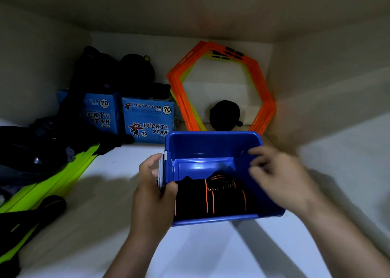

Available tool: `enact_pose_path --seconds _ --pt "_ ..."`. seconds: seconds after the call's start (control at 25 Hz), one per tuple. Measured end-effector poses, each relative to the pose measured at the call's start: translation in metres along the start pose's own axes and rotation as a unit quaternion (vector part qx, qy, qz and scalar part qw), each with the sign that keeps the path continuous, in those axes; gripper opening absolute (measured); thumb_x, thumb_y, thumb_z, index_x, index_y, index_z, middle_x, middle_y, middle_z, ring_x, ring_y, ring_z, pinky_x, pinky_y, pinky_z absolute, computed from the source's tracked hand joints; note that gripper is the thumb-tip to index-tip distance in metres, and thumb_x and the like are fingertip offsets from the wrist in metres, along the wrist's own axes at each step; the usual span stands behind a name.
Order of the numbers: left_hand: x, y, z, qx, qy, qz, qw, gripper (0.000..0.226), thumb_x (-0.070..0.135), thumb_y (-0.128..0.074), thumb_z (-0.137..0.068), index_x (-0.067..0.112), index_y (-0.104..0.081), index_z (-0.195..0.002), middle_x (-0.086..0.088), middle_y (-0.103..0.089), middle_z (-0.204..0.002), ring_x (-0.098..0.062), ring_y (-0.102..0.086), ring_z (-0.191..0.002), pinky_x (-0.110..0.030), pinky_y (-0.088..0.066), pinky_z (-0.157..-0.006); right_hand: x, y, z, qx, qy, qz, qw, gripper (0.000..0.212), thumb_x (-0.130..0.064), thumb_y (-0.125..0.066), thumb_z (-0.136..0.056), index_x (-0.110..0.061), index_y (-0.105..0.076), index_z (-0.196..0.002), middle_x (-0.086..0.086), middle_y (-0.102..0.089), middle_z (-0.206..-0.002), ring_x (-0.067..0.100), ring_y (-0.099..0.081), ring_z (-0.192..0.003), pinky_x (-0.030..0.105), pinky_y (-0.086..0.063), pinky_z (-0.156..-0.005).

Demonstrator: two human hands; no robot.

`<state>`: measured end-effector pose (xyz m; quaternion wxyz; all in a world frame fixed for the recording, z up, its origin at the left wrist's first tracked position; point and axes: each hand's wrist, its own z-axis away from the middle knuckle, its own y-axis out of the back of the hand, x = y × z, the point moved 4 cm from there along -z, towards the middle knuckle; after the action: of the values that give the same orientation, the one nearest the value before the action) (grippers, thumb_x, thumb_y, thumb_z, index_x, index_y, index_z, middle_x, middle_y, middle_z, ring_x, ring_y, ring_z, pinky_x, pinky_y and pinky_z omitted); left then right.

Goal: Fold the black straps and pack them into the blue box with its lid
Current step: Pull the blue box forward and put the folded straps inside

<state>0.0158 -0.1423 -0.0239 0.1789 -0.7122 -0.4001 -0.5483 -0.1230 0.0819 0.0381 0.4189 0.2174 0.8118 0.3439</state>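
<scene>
The blue box, glossy hard plastic with rounded corners, is seen sitting open on the pale shelf surface, no lid on it, and the black straps are already lying inside against its near wall: woven fabric edged with thin orange stitching, bundled in folds, with a small coiled metal spring showing on top. The box's left side is gripped by the left hand, thumb hooked over the rim beside the straps, fingers curled round a white clip on the outer wall. The right hand is blurred at the box's right rim, fingers loosely spread and half open; whether anything is pinched cannot be told. Behind, flat orange hexagon rings are propped against the back wall, two blue printed paper cartons stand side by side, and matte lime-green strips are laid at the left.
</scene>
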Motion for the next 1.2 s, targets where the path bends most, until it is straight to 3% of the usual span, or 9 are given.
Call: enact_pose_path --seconds 0.12,0.24,0.36,0.44,0.52,0.72,0.88,1.0,1.2 --pt "-0.006 -0.005 -0.022 -0.001 0.043 0.059 0.997 0.058 0.010 -0.059 -0.083 0.043 -0.043 -0.128 -0.008 -0.066 -0.096 -0.026 -0.069 -0.074 -0.041 -0.055 -0.061 0.040 0.041 0.020 0.199 -0.054 -0.195 0.959 0.010 -0.012 -0.068 -0.088 -0.021 -0.069 -0.093 -0.003 -0.074 -0.084 0.014 -0.071 -0.079 0.038 -0.059 -0.077" --pt "-0.011 -0.013 -0.050 -0.015 0.079 0.068 0.994 0.055 0.018 -0.061 -0.078 0.037 -0.046 -0.127 -0.018 -0.069 -0.088 -0.036 -0.068 -0.072 -0.044 -0.052 -0.059 0.075 0.015 0.025 0.147 -0.128 -0.300 0.934 0.002 -0.017 -0.068 -0.093 -0.018 -0.069 -0.092 0.005 -0.074 -0.091 0.035 -0.071 -0.096 0.053 -0.059 -0.085" --pt "-0.018 -0.022 -0.070 -0.026 0.135 0.057 0.989 0.050 0.010 -0.063 -0.085 0.031 -0.050 -0.129 -0.018 -0.068 -0.099 -0.038 -0.069 -0.086 -0.052 -0.057 -0.072 0.084 -0.020 0.030 0.065 -0.152 -0.334 0.928 0.018 -0.033 -0.065 -0.095 -0.021 -0.077 -0.091 0.002 -0.080 -0.095 0.027 -0.073 -0.102 0.054 -0.057 -0.091" --pt "-0.019 -0.028 -0.075 -0.037 0.174 0.070 0.982 0.047 0.007 -0.060 -0.088 0.028 -0.052 -0.129 -0.016 -0.068 -0.104 -0.034 -0.068 -0.081 -0.041 -0.054 -0.061 0.077 -0.032 0.033 0.019 -0.151 -0.343 0.927 0.026 -0.041 -0.062 -0.095 -0.021 -0.079 -0.097 -0.001 -0.081 -0.097 0.021 -0.074 -0.101 0.055 -0.055 -0.096" --pt "-0.020 -0.029 -0.076 -0.028 0.200 0.097 0.975 0.040 0.010 -0.059 -0.089 0.027 -0.055 -0.125 -0.014 -0.067 -0.108 -0.029 -0.065 -0.079 -0.035 -0.052 -0.058 0.072 -0.040 0.033 -0.005 -0.164 -0.381 0.910 0.037 -0.040 -0.059 -0.097 -0.007 -0.076 -0.098 0.005 -0.081 -0.098 0.024 -0.075 -0.099 0.057 -0.052 -0.100" --pt "-0.025 -0.027 -0.032 -0.042 0.178 0.243 0.953 0.012 0.028 -0.052 -0.092 0.026 -0.064 -0.093 0.004 -0.067 -0.083 -0.017 -0.061 -0.076 -0.035 -0.046 -0.069 0.063 -0.042 0.035 -0.011 -0.162 -0.432 0.887 0.044 -0.038 -0.056 -0.099 0.002 -0.073 -0.099 0.010 -0.080 -0.100 0.026 -0.075 -0.098 0.059 -0.052 -0.099" --pt "-0.029 -0.032 0.007 -0.063 0.144 0.294 0.943 0.035 0.037 -0.044 -0.102 0.022 -0.069 -0.123 0.003 -0.077 -0.113 -0.015 -0.070 -0.104 -0.040 -0.050 -0.090 0.058 -0.040 0.043 -0.018 -0.156 -0.437 0.886 0.046 -0.040 -0.057 -0.099 0.003 -0.071 -0.102 0.011 -0.079 -0.103 0.027 -0.074 -0.101 0.062 -0.051 -0.098" --pt "-0.034 -0.024 0.019 -0.024 0.181 0.280 0.942 0.031 0.038 -0.050 -0.100 0.022 -0.071 -0.117 0.000 -0.078 -0.112 -0.022 -0.069 -0.111 -0.048 -0.049 -0.097 0.059 -0.034 0.056 -0.018 -0.153 -0.430 0.889 0.048 -0.041 -0.056 -0.099 0.005 -0.070 -0.102 0.012 -0.079 -0.102 0.028 -0.074 -0.100 0.064 -0.051 -0.097" --pt "-0.031 -0.008 0.054 -0.021 0.189 0.270 0.944 0.030 0.038 -0.049 -0.100 0.022 -0.071 -0.113 0.001 -0.078 -0.111 -0.020 -0.067 -0.113 -0.047 -0.051 -0.094 0.062 -0.019 0.097 -0.021 -0.141 -0.411 0.900 0.052 -0.050 -0.057 -0.096 0.000 -0.071 -0.103 0.010 -0.079 -0.102 0.028 -0.074 -0.101 0.066 -0.047 -0.101"
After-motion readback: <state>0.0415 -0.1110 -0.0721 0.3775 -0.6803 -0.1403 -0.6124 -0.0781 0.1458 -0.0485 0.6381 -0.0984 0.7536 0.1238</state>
